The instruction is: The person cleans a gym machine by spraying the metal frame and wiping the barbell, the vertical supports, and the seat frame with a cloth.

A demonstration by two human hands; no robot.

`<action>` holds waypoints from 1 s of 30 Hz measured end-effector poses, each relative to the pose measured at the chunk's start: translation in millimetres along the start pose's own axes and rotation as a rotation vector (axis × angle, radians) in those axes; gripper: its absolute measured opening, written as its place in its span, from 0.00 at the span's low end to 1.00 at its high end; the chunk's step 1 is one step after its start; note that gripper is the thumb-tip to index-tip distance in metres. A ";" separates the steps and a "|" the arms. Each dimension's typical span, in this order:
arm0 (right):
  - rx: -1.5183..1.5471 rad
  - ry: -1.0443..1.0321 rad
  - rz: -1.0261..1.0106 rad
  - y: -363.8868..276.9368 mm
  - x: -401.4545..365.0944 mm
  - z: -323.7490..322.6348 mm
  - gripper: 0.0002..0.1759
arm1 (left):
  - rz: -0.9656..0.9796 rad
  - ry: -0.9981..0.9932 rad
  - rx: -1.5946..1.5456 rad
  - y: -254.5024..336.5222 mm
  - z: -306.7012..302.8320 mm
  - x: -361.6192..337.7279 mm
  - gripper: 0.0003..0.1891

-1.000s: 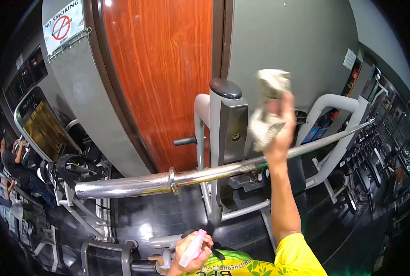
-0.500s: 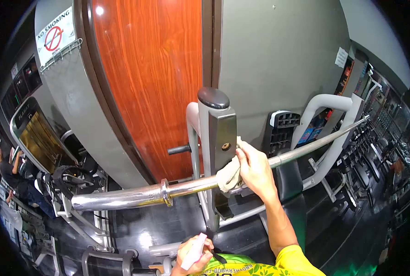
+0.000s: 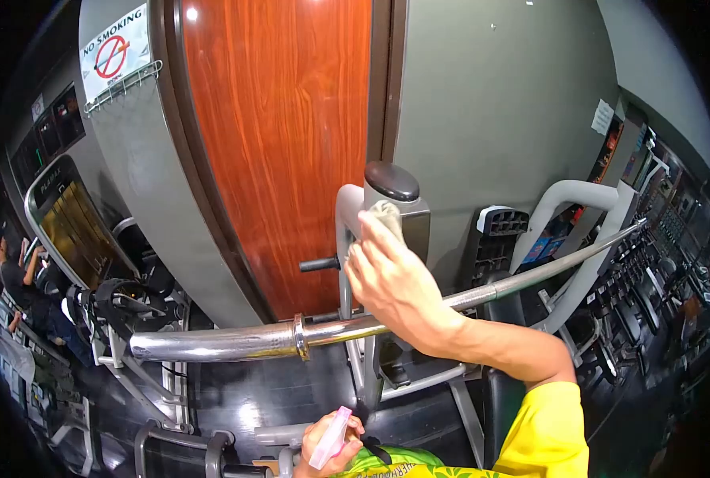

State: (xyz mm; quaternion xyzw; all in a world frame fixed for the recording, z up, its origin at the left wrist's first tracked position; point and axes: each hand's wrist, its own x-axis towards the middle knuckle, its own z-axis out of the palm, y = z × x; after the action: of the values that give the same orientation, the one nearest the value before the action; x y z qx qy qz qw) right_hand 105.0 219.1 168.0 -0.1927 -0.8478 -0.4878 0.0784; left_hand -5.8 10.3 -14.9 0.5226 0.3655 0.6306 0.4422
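My right hand [image 3: 391, 279] is closed around a pale cloth [image 3: 387, 213] and holds it against the upper part of a grey rack post [image 3: 414, 231], just below the black rounded cap [image 3: 392, 182]. The hand and forearm hide much of the post and the middle of the barbell [image 3: 219, 342], a long chrome bar lying across the rack. Low in front of my body, my left hand [image 3: 315, 442] grips a spray bottle with a pale pink head [image 3: 331, 438]; its lower part is out of sight.
A black padded bench [image 3: 506, 398] stands beneath the bar, between the rack's uprights. Dumbbells [image 3: 633, 279] line the right side. Gym machines [image 3: 68, 223] and another person [image 3: 16, 267] are at the left. A wood-grain panel [image 3: 283, 143] is behind the rack.
My right hand has moved up and left with the cloth, from beside the bar to the upper post. The left hand stays low with the spray bottle. The view has shifted slightly.
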 end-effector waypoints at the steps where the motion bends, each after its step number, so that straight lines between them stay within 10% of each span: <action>1: 0.016 -0.053 -0.043 -6.0 -1.8 0.7 0.15 | -0.002 0.004 0.000 -0.3 -0.4 -1.7 0.15; 11: 0.569 -0.128 -0.184 -3.0 -14.4 -6.1 0.05 | 0.027 0.029 0.024 3.8 -7.2 -14.9 0.15; 15: 0.802 0.156 -0.038 17.5 -11.5 -26.7 0.07 | 0.001 0.073 0.040 3.5 -13.5 -15.8 0.16; 19: 0.420 0.710 0.358 39.0 -20.6 -11.6 0.11 | 0.020 0.088 0.063 3.0 -12.9 -8.2 0.16; 30: 0.559 0.550 0.495 -0.1 -58.5 29.8 0.14 | 0.035 -0.063 0.061 -1.3 -1.1 2.7 0.15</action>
State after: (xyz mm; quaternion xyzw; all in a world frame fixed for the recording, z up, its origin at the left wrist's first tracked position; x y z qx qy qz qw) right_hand 160.1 230.0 133.9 -0.2244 -0.8231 -0.2400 0.4632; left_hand -6.9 13.3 -15.4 0.5618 0.3612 0.6101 0.4262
